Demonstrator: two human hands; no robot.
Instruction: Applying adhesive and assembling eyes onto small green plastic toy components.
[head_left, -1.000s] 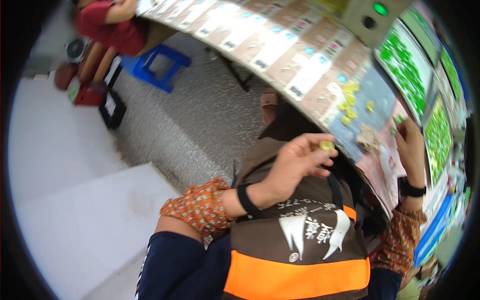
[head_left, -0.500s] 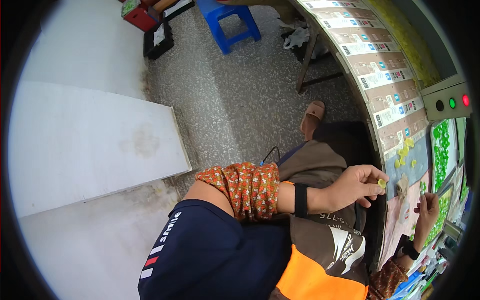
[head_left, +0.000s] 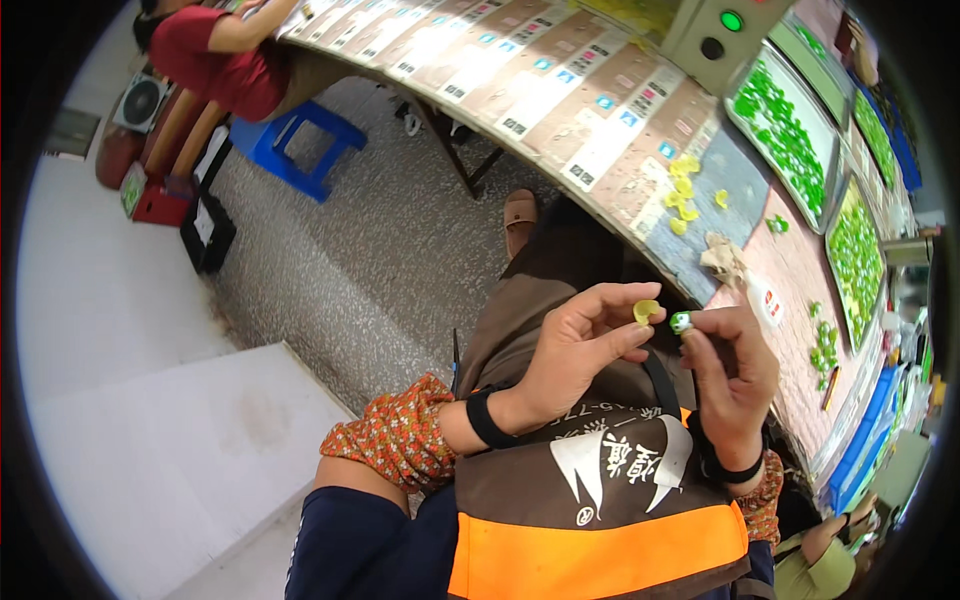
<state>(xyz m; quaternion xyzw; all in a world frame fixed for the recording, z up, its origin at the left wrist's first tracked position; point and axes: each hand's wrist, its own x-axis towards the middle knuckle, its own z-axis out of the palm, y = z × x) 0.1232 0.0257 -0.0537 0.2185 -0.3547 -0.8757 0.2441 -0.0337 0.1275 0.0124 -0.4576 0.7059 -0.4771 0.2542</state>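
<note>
My left hand (head_left: 570, 350) pinches a small yellow cup-shaped piece (head_left: 645, 312) between thumb and fingertips. Facing it, my right hand (head_left: 740, 380) grips a tiny green-and-white piece (head_left: 681, 322) by its edge. A narrow gap separates the two pieces, held above my lap near the table edge. More yellow pieces (head_left: 683, 190) lie loosely grouped on a grey mat on the table. Beyond my right hand are a crumpled beige cloth (head_left: 722, 260), a white bottle (head_left: 765, 298) and a cluster of small green pieces (head_left: 824, 345).
Trays of green pieces (head_left: 785, 130) and yellow-green pieces (head_left: 856, 260) stand on the table (head_left: 790, 375). A control box (head_left: 705, 45) with a green light rises behind. A person in a red shirt (head_left: 215, 60) sits beside a blue stool (head_left: 300, 145); another is at lower right.
My right hand has come from the table toward my left, and its green-and-white piece now shows. The view has swung right; the left hand still holds the yellow piece.
</note>
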